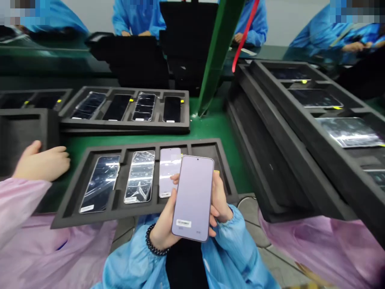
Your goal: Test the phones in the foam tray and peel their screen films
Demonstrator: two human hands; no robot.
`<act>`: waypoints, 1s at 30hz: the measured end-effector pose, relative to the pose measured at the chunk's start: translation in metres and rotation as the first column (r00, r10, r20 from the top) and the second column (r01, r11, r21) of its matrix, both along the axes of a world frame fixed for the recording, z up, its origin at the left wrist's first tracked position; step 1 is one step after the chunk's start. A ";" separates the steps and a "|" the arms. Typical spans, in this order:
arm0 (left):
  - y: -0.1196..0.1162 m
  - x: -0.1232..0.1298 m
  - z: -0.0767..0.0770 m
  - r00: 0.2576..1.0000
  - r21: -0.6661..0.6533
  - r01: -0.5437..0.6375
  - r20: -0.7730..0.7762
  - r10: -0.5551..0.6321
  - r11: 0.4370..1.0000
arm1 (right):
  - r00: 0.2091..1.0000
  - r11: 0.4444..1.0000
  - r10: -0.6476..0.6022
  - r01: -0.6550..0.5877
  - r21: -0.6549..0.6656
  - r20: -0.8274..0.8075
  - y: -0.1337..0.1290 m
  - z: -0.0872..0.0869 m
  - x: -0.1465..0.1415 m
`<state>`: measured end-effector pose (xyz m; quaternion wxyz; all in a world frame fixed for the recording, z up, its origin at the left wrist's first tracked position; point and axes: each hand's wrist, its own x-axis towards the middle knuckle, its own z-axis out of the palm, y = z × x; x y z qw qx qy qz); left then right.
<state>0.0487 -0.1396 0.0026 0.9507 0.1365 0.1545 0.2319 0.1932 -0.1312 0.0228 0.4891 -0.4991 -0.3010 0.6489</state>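
Note:
A smartphone with a lit, pale lilac screen and a small white label near its bottom is tilted up in front of me. Around its lower left side wraps my left hand, which has a black coiled band at the wrist; a fingertip shows at the phone's left edge. Gripping the right edge is my right hand, its fingers partly hidden behind the phone. Just beyond lies a dark foam tray. It holds a dark phone, a film-wrapped phone and another lilac-screened phone, partly covered by my hand.
Behind, another foam tray holds several phones with yellow tabs. Stacked trays rise on the right. At left, a pink-sleeved person's hand is beside a tray. A green post stands on the green bench; blue-sleeved people are opposite.

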 end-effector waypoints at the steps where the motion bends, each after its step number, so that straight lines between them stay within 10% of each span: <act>1: 0.000 -0.002 0.002 1.000 0.002 0.010 -0.006 -0.010 1.000 | 0.996 0.997 -0.049 0.044 0.058 0.079 -0.001 -0.002 0.004; 5: 0.002 -0.008 0.006 0.998 0.013 -0.017 -0.063 0.018 1.000 | 0.780 0.900 -0.371 0.169 0.402 0.503 -0.002 0.000 0.018; 10: -0.005 -0.011 0.017 0.987 -0.008 -0.038 -0.157 0.036 0.999 | 0.492 0.798 -0.503 -0.050 0.600 0.711 -0.007 0.024 0.021; 16: -0.029 -0.030 0.016 0.907 -0.089 -0.176 -0.402 0.126 0.980 | 0.777 0.431 -0.447 -0.248 0.868 0.444 -0.028 0.036 0.006; 23: -0.041 -0.053 -0.001 0.884 -0.088 -0.267 -0.418 0.208 0.960 | 0.854 0.414 -0.463 -0.028 0.910 0.238 -0.032 0.041 -0.009; 30: -0.039 -0.046 0.015 0.902 -0.100 -0.224 -0.398 0.167 0.970 | 0.861 0.333 -0.481 0.004 0.943 0.167 -0.028 0.039 -0.013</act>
